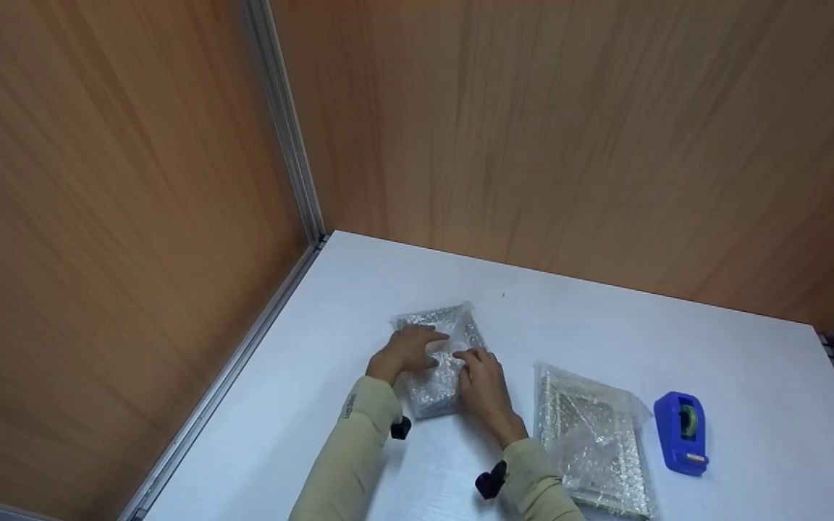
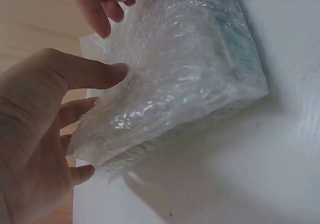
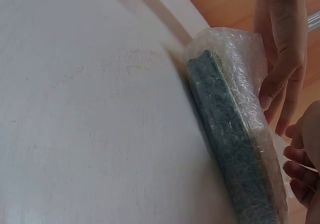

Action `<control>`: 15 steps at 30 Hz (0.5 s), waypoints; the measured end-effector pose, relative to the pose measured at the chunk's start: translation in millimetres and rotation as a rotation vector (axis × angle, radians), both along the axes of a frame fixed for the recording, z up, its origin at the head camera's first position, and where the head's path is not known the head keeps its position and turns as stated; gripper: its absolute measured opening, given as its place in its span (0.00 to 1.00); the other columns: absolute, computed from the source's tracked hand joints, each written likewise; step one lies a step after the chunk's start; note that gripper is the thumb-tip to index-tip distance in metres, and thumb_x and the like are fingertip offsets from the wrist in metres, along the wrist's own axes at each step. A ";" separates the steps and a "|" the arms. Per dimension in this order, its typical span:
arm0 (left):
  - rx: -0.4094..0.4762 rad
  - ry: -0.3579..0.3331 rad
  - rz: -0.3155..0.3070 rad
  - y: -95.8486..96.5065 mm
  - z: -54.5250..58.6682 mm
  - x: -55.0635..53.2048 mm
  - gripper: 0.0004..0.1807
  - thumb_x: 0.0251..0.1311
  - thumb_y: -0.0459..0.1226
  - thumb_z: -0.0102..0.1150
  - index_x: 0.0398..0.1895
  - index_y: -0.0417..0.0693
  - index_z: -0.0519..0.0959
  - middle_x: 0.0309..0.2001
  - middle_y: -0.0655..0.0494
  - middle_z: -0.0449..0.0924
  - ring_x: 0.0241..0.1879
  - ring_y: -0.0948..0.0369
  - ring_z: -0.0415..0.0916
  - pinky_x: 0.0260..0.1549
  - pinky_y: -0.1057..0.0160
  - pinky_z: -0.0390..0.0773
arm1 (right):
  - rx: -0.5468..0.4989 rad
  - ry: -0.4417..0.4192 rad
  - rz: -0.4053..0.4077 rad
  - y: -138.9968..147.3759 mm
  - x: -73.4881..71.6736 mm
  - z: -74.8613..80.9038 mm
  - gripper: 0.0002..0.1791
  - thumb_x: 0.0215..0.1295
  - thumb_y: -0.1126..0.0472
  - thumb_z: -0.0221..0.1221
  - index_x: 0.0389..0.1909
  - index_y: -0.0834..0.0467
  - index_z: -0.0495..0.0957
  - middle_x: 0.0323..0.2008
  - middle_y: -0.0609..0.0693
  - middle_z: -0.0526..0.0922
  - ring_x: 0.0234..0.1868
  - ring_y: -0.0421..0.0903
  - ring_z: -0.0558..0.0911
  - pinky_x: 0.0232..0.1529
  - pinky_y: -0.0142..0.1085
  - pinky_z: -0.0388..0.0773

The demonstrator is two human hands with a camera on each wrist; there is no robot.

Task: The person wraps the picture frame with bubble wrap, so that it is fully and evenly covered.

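Observation:
A flat, blue-green item wrapped in bubble wrap (image 1: 435, 394) lies on the white table, under and between both hands. My left hand (image 1: 408, 349) rests at its left side, thumb extended over the wrap. In the left wrist view the left thumb (image 2: 107, 75) touches the top surface and the other fingers spread along the edge, partly hidden behind the film. My right hand (image 1: 483, 383) is at the package's right side, index finger reaching over the top. Its loosely bent fingers (image 3: 299, 171) hang close beside the wrap in the right wrist view.
A second bubble-wrapped package, framed-looking (image 1: 591, 441), lies on the table (image 1: 750, 362) to the right. Beyond it stands a blue tape dispenser (image 1: 680, 434) with a roll of tape. Wood-grain panels (image 1: 569, 145) rise at the back and left, joined by a metal post (image 1: 287, 116).

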State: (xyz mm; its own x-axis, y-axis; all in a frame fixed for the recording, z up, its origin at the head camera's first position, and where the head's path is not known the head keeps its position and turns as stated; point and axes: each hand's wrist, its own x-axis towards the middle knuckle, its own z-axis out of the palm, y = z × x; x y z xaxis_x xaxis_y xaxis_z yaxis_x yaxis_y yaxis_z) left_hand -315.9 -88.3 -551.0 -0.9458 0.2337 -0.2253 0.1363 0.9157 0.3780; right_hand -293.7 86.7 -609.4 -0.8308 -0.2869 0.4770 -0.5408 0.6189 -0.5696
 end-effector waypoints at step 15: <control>-0.011 0.168 -0.022 -0.2 -4.8 -3.4 0.23 0.62 0.43 0.52 0.62 0.58 0.70 0.65 0.51 0.63 0.65 0.53 0.57 0.63 0.48 0.56 | -0.044 0.029 -0.015 4.6 -1.2 2.4 0.13 0.57 0.72 0.55 0.41 0.57 0.81 0.37 0.51 0.78 0.40 0.50 0.76 0.40 0.44 0.75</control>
State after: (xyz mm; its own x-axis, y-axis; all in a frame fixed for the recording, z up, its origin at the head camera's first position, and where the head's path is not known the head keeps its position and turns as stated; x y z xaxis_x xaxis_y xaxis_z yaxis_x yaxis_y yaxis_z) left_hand -319.3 -88.5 -555.8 -0.9650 0.2536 -0.0668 0.2172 0.9155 0.3385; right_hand -294.9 91.4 -607.0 -0.8205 -0.2525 0.5128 -0.5482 0.6017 -0.5809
